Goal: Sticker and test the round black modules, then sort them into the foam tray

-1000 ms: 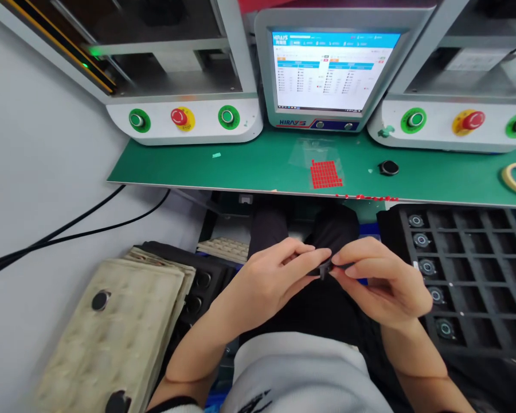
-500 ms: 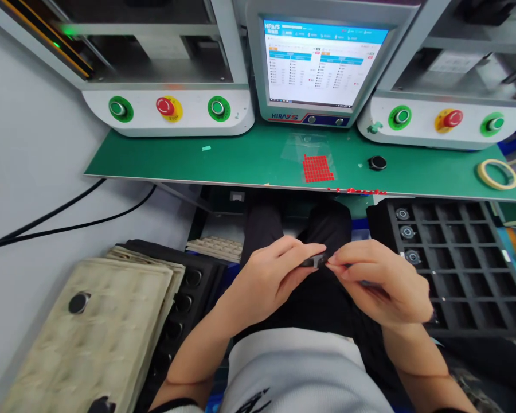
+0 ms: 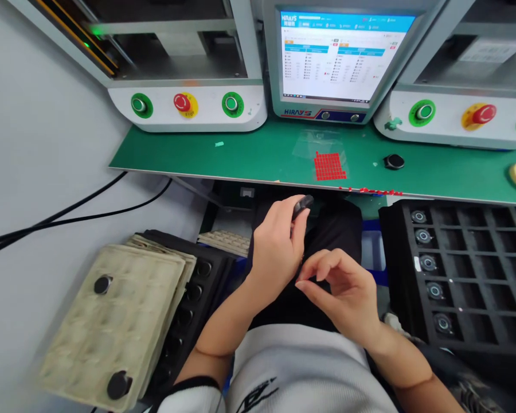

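Near a bench (image 3: 258, 152), the left hand (image 3: 274, 246) is clamping a disc (image 3: 302, 205) end-out, likely for access — the right hand (image 3: 346, 292) pinching, contents unclear.

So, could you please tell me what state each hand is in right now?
Left hand: closed, holding a black piece.
Right hand: curled, thumb and forefinger close together; whether it holds anything small cannot be told.

small black object (image 3: 303, 205) | rounded | tilted | partly covered | held in left of the hands (image 3: 277, 252)
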`<state>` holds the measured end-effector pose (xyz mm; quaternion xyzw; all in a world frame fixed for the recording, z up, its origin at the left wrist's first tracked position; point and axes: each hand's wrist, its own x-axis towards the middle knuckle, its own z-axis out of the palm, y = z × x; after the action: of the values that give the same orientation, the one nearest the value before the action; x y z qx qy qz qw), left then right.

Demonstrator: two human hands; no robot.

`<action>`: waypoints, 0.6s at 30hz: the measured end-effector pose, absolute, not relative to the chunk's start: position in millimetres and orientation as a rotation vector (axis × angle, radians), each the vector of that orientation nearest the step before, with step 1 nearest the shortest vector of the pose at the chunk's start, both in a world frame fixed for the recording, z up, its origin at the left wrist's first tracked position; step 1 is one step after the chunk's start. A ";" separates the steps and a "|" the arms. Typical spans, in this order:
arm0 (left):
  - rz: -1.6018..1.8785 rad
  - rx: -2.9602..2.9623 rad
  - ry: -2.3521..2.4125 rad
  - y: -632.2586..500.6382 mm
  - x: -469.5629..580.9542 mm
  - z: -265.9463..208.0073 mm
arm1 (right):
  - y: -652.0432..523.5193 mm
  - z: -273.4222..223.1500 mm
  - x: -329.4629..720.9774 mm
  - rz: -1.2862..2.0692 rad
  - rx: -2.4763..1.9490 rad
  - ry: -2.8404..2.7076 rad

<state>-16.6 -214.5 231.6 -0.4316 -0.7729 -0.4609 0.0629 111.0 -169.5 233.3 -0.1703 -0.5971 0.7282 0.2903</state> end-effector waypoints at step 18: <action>-2.373 -1.384 -2.810 -206.8 -9.7 232.3 | -124.5 200.9 122.8 1.689 -0.723 -1.431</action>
<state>-9.7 -206.8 232.3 -0.3251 -0.6603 -0.5576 -0.3840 122.8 -124.5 200.9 -0.2850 -0.5646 0.6661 0.3954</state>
